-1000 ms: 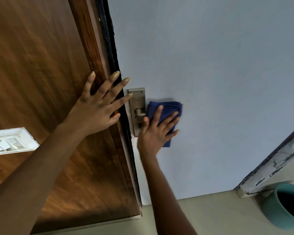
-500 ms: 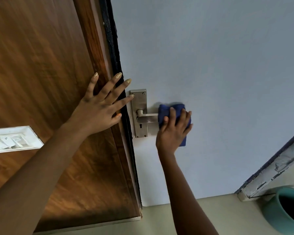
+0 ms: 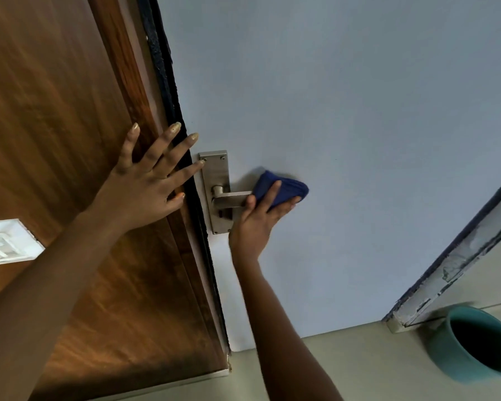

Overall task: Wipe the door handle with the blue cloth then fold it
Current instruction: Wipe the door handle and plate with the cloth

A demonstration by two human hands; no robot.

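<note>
The blue cloth (image 3: 281, 190) is being gripped by the right hand (image 3: 258, 224) around the free end of the lever handle (image 3: 232, 198); bare door face is lying open to its right. The left hand (image 3: 145, 186) is being pressed flat, fingers released, across the wooden frame (image 3: 70, 111) edge. Compared with half a second ago, the cloth is being bunched tighter at the tip.
</note>
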